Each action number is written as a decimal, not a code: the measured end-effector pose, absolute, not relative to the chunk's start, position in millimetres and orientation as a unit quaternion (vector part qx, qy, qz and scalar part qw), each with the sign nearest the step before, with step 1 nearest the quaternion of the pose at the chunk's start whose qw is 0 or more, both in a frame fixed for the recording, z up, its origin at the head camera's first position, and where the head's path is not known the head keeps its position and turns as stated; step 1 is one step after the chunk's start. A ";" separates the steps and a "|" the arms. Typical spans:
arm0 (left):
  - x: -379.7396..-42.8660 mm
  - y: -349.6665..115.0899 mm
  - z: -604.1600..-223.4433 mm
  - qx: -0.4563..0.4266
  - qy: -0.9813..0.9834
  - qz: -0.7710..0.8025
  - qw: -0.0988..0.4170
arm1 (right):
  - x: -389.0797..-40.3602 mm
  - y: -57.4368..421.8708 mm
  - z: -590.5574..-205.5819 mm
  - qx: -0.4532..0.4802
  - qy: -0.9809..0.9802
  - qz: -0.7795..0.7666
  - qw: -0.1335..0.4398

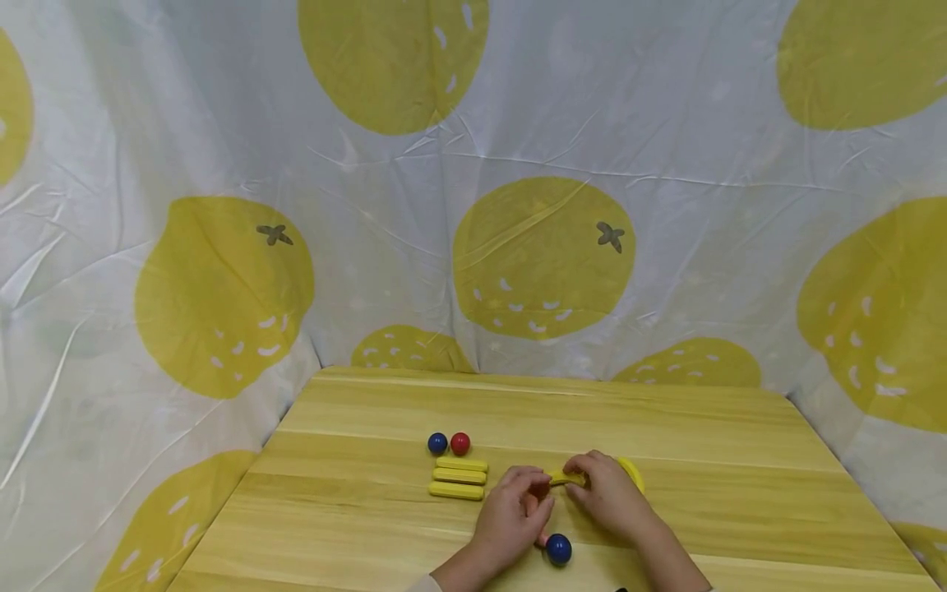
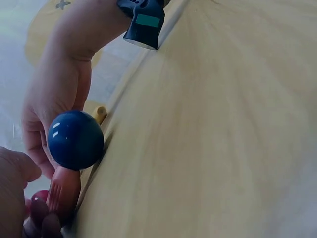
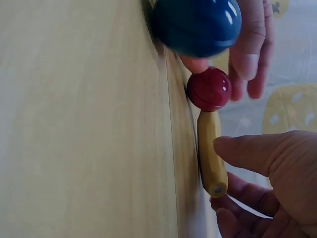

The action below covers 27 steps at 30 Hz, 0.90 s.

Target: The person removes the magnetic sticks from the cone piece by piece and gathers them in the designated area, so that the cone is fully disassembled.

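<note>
In the head view my left hand (image 1: 510, 514) curls around an orange stick (image 2: 67, 186), its fingertips overlapping the stick's far end in the left wrist view. A blue ball (image 1: 558, 549) sits at the near end. At the other end is a red ball (image 3: 209, 89), mostly hidden by fingers from above. My right hand (image 1: 610, 497) pinches a yellow stick (image 3: 210, 151) between thumb and fingers. One end of this stick meets the red ball; a small metal disc shows in its other end.
Left of the hands, three yellow sticks (image 1: 459, 475) lie stacked side by side. Behind them are another blue ball (image 1: 438, 444) and red ball (image 1: 460, 444). A curved yellow piece (image 1: 632, 474) shows beyond my right hand. Fabric hangs around the wooden table (image 1: 355, 526).
</note>
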State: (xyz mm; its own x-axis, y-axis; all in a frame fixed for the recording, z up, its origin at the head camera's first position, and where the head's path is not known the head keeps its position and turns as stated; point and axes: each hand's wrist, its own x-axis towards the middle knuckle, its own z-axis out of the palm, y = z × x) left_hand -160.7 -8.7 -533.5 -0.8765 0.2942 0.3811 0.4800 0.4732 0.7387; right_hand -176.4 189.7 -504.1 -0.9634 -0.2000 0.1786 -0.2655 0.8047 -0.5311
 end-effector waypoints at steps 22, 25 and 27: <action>-171.8 -17.5 -532.5 -0.184 -0.881 -0.435 0.009 | -175.5 197.3 -505.1 0.181 -0.944 0.276 -0.008; -172.7 -17.5 -532.8 -0.184 -0.881 -0.436 0.005 | -175.1 197.0 -504.0 0.181 -0.943 0.278 -0.010; -173.1 -17.6 -533.4 -0.184 -0.882 -0.434 0.004 | -175.0 196.8 -503.6 0.180 -0.943 0.280 -0.009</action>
State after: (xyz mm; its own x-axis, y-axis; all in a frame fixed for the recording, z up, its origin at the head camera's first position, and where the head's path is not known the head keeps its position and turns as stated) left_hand -173.1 -17.6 -533.4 -0.9324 0.3206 0.1668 0.3279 0.5562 0.7636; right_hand -175.0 196.8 -503.6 -0.9350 -0.3449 0.0831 -0.3344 0.7787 -0.5308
